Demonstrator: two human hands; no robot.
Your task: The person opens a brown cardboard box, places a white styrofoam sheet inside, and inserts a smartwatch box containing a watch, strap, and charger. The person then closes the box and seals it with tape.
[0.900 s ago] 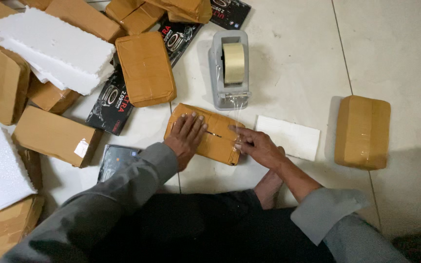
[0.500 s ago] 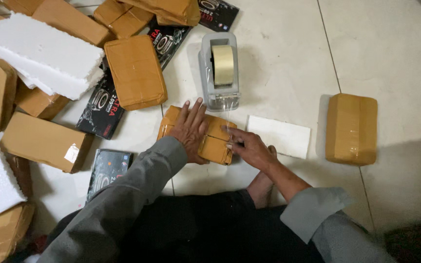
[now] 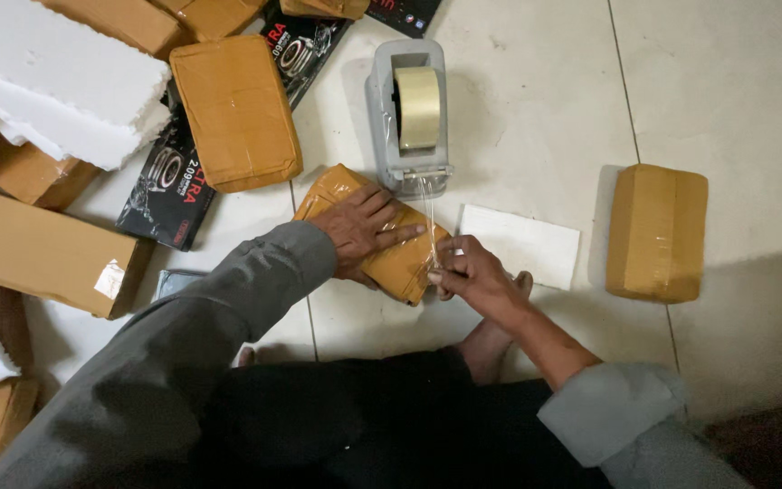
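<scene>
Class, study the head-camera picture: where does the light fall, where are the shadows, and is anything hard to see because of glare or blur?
Head view: the tiled floor is lit softly and evenly; a shadow lies left of the wrapped parcel on the right and darkness fills the lower right corner; the clear tape strip shows only as faint glints; the right hand and left hand look sharp.

The left hand [image 3: 366, 231] covers much of the brown parcel [image 3: 400, 263] just below the tape dispenser [image 3: 412, 118]; left of the dispenser, the white foam sheets [image 3: 47, 81] run off the edge; the clear tape strip [image 3: 430, 222] is barely discernible.
</scene>
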